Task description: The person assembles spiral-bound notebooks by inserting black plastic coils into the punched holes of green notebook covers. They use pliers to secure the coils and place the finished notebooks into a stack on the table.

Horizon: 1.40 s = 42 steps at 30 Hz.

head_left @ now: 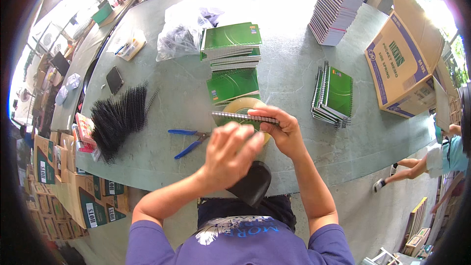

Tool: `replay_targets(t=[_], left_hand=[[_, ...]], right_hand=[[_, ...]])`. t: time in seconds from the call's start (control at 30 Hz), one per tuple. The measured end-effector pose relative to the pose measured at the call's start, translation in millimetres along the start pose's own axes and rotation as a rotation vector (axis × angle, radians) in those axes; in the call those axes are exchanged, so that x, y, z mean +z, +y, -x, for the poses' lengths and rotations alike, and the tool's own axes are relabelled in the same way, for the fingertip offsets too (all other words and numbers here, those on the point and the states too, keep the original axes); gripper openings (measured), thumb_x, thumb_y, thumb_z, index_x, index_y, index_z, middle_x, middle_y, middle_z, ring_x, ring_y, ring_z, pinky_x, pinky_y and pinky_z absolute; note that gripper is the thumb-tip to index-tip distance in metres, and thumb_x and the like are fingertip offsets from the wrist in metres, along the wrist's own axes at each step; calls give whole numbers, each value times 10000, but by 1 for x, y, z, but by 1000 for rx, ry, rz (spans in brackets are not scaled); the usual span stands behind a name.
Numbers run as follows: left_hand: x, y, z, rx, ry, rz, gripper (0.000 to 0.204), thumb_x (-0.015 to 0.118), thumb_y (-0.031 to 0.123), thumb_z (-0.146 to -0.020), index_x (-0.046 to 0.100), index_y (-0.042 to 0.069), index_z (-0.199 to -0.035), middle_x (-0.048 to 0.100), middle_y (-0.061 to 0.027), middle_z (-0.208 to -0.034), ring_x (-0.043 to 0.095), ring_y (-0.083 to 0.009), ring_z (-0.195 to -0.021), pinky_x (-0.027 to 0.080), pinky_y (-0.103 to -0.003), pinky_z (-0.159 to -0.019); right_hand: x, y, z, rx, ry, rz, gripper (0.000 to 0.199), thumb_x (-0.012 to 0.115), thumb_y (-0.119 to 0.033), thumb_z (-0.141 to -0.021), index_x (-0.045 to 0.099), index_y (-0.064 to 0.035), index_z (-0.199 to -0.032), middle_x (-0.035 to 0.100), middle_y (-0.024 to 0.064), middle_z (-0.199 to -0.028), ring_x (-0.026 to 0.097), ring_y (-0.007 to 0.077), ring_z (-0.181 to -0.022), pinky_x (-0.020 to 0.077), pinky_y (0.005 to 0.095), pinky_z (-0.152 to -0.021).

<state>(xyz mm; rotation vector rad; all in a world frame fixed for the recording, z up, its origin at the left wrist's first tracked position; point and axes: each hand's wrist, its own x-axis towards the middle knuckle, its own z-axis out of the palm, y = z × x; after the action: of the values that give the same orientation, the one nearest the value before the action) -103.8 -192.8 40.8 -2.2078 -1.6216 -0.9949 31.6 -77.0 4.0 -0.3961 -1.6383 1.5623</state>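
Note:
My right hand (283,130) grips a green notebook with a black spiral binding (239,117), held up edge-on above the table. My left hand (229,153) is blurred, fingers curled, right against the notebook's near side; what it holds, if anything, I cannot tell. A roll of clear tape (244,104) lies on the table just behind the notebook. Blue-handled pliers (188,141) lie to the left of my hands. A pile of black spiral coils (119,118) sits further left.
Stacks of green notebooks stand at centre (231,44), right (333,93) and far back (336,10). A clear plastic bag (181,34), a phone (114,79) and an open cardboard box (400,68) are on the grey-green table (289,73). Another person crouches at the right edge (431,159).

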Motion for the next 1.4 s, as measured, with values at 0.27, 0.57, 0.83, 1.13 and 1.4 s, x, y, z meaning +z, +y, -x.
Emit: replay_targets(t=[0.27,0.57,0.83,1.13,1.4], left_hand=[[8,-35,-49,-99,-245,230,233,673,175,-796,613,56,-987,628,-109,-969,581,-299,-963,449,-405,-853],[27,-27,-58,53,-270,374,178,642,176,-792,617,24,-880,609,-131,-849,582,-310,-878,444,-411,-815],[32,-37,-56,148,-316,394,75,593,84,-767,582,16,-794,587,-143,-804,568,-317,-821,443,-407,-779],[31,-28,-67,-73,-255,402,162,721,110,-702,601,54,-795,583,-100,-829,547,-299,-846,457,-373,-747],[-84,37,-62,208,224,1142,156,730,155,-773,678,60,-885,665,-88,-856,598,-230,-812,512,-364,-738]], right_hand=[[-9,17,20,265,51,205,92,608,21,-865,673,12,-930,660,-26,-840,551,30,-803,471,214,-714],[-16,26,21,216,71,121,134,555,13,-856,656,8,-945,642,-14,-792,508,25,-787,467,230,-696],[-16,19,20,221,10,214,176,508,43,-856,642,11,-966,630,-15,-765,511,27,-760,461,225,-678],[-4,18,24,134,228,216,231,501,67,-865,627,12,-1051,668,49,-893,575,70,-834,483,235,-751],[-114,-63,13,-224,494,1198,356,644,-70,-831,622,-58,-1186,601,137,-1221,571,275,-1150,440,403,-984]])
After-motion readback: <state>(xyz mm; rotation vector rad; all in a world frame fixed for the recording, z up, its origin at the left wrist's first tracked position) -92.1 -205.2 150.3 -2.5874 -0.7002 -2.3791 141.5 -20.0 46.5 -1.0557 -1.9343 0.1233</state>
